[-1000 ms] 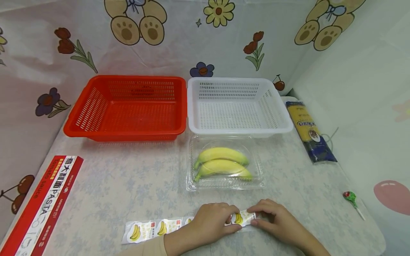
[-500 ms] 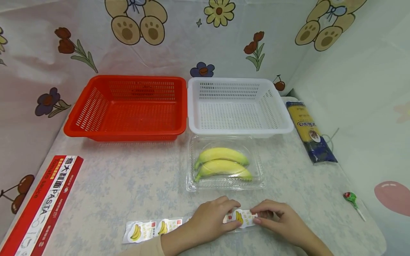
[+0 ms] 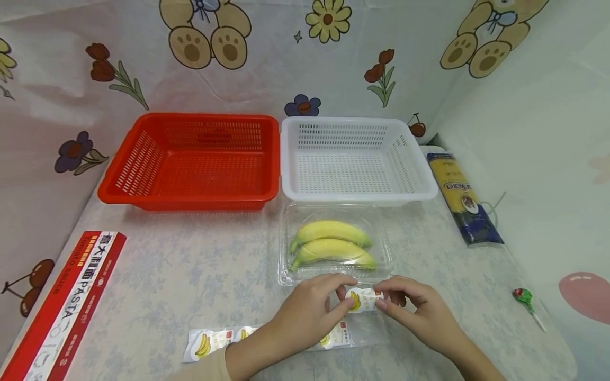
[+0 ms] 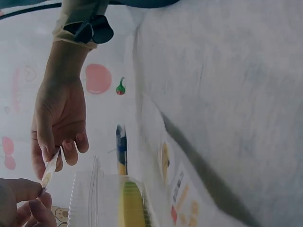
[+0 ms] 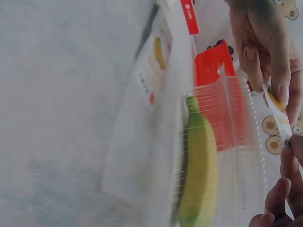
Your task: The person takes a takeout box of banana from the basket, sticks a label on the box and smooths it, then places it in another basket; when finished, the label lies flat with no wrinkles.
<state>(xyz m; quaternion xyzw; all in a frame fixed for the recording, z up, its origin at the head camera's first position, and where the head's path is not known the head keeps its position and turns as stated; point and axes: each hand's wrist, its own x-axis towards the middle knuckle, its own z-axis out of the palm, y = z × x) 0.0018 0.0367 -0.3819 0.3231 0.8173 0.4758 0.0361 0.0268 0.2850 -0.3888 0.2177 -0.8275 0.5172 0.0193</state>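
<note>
Both hands pinch a small white sticker label [image 3: 366, 300] with a banana print, raised just in front of the clear plastic box. My left hand [image 3: 307, 312] grips its left end between thumb and fingers. The right hand [image 3: 424, 315] pinches the other end. Below them a strip of banana labels [image 3: 335, 337] lies on the table, partly hidden by the left forearm, with a bare translucent stretch at its right end. Two bananas [image 3: 333, 251] sit inside the lidded box [image 3: 285, 264]. In the left wrist view the label [image 4: 49, 171] appears nearly edge-on between both hands' fingertips.
A red basket [image 3: 190, 200] and a white basket [image 3: 357, 197] stand side by side at the back. To the left lies a red pasta box [image 3: 71, 307]. At the right edge are a pasta bag [image 3: 462, 198] and a lollipop [image 3: 524, 299].
The label has come off its strip and risen away from the table toward the plastic box, pinched by both hands. The strip's right end now shows bare backing.
</note>
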